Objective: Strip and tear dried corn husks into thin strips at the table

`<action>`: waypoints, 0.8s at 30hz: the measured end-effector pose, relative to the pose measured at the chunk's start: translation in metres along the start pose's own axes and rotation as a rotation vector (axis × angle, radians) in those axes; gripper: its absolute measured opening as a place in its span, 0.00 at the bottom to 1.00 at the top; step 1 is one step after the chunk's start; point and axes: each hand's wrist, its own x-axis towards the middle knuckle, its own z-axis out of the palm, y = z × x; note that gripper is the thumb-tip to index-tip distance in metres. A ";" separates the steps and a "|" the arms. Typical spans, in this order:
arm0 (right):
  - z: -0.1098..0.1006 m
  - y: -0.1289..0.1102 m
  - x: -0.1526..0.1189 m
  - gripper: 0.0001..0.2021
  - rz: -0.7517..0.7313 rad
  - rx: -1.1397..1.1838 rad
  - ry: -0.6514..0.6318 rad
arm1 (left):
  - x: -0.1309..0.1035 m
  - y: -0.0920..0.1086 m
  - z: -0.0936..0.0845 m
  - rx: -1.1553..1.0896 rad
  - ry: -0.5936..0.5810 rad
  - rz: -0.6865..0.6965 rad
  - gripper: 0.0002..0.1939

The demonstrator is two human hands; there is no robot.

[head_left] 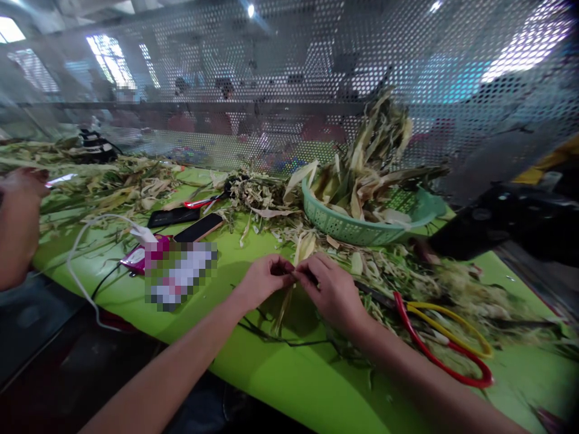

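My left hand point(266, 277) and my right hand point(328, 286) meet over the front of the green table, fingertips pinched together. Between them is a pale corn husk point(304, 246), its wide part standing up behind the fingers and a thin strip hanging below. Exactly how the fingertips grip it is partly hidden. A pair of scissors point(441, 331) with red and yellow handles lies to the right of my right hand, among husk scraps. Behind my hands stands a green plastic basket point(353, 229) holding dried corn husks point(362, 175).
Two phones point(199, 228), a magenta power block point(147, 253) with a white cable, and a blurred-out item point(183, 277) lie left. Scraps and corn silk point(461, 289) litter the right. Another person's arm point(18, 229) reaches in at far left. A perforated metal screen point(271, 78) rises behind.
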 end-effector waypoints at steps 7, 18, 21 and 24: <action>-0.002 -0.001 0.001 0.08 -0.027 0.038 0.009 | -0.001 -0.001 -0.003 0.099 -0.014 0.010 0.09; -0.001 0.014 0.004 0.09 0.132 0.333 -0.013 | -0.003 -0.002 -0.007 -0.026 -0.062 0.033 0.13; 0.000 0.012 0.005 0.09 0.125 0.333 -0.028 | -0.003 -0.002 -0.007 -0.032 -0.085 0.039 0.13; 0.000 0.011 0.006 0.06 0.124 0.293 -0.039 | -0.003 -0.002 -0.006 -0.036 -0.108 0.036 0.13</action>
